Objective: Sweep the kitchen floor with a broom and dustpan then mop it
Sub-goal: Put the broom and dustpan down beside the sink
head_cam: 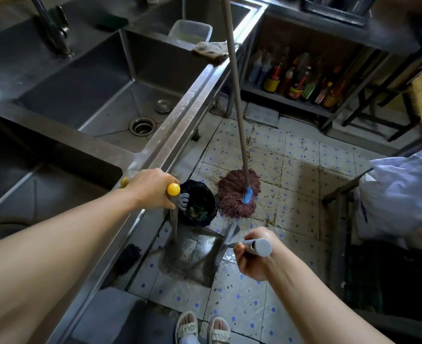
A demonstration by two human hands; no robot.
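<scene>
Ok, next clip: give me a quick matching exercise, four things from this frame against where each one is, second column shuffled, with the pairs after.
Things:
1. mop
2. dustpan
3. clear plastic tub
4. sauce bottles

Places:
A. on the low shelf of the metal rack
B. in the far sink basin
C. head on the tiled floor, pole leaning on the sink counter
D. flat on the floor between the left hand and the right hand

Pairs: 1-C, 2-D, 3-B, 4-A
</scene>
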